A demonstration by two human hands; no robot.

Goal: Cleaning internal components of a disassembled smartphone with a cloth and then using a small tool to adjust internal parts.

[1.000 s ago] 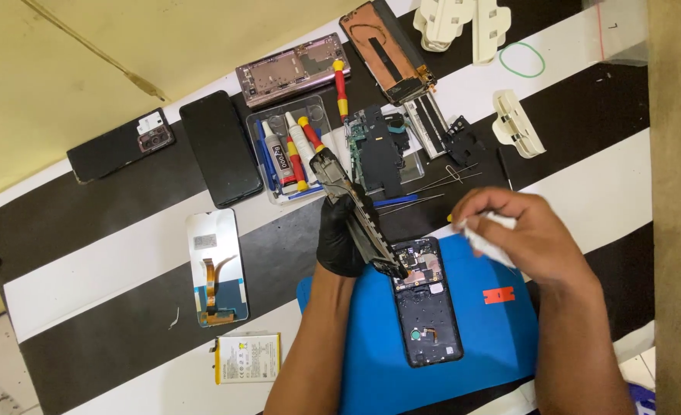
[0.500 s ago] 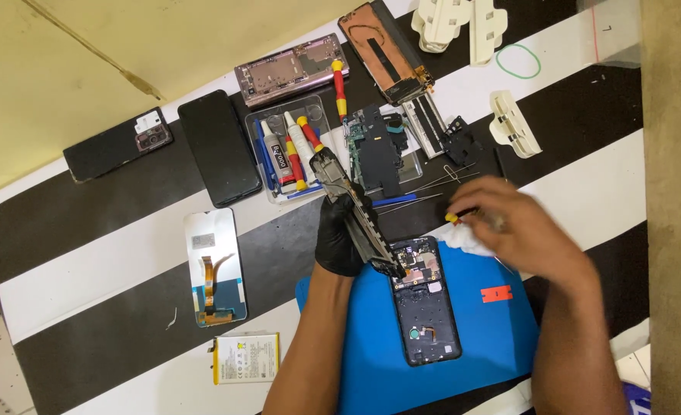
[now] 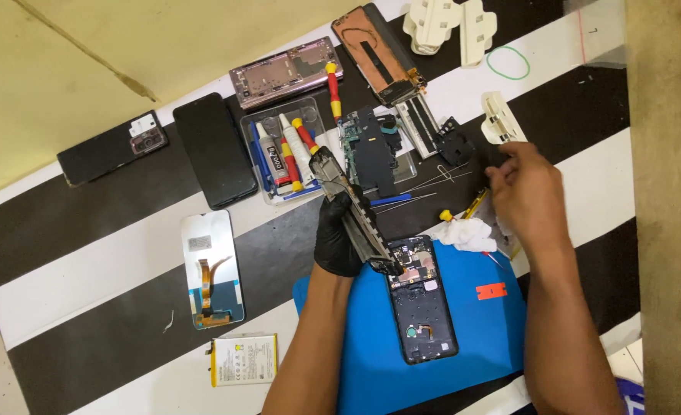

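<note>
Left hand (image 3: 339, 240), in a black glove, sits at the centre of the frame, fingers clamped round a phone frame (image 3: 348, 206) held on edge and tilted, its lower end resting against the top of the opened phone (image 3: 422, 298) that lies flat on the blue mat (image 3: 463, 338). Right hand (image 3: 526, 192), bare, is over at the right of the frame, well apart from the left, fingers curled down over the striped black-and-white table (image 3: 87, 261) (whether it grips anything there I cannot tell). Just left of it lies a crumpled white cloth (image 3: 467, 234) at the mat's upper edge, with a small orange-red sticker (image 3: 492, 291) on the mat below. Above the gloved hand, a clear tray (image 3: 283, 157) holds glue tubes and red-and-yellow screwdrivers, and beside it a second tray carries a dark phone board (image 3: 375, 150). Thin metal tweezers (image 3: 432, 180) lie between tray and right hand. Along the top: a pinkish phone chassis (image 3: 283, 71), a copper-backed panel (image 3: 379, 52), white plastic clamps (image 3: 442, 23) and a green rubber band (image 3: 508, 62). Left side of the frame: two dark phones (image 3: 213, 150), a screen with flex cable (image 3: 213, 269), and a flat battery (image 3: 242, 359) at the lower left.
</note>
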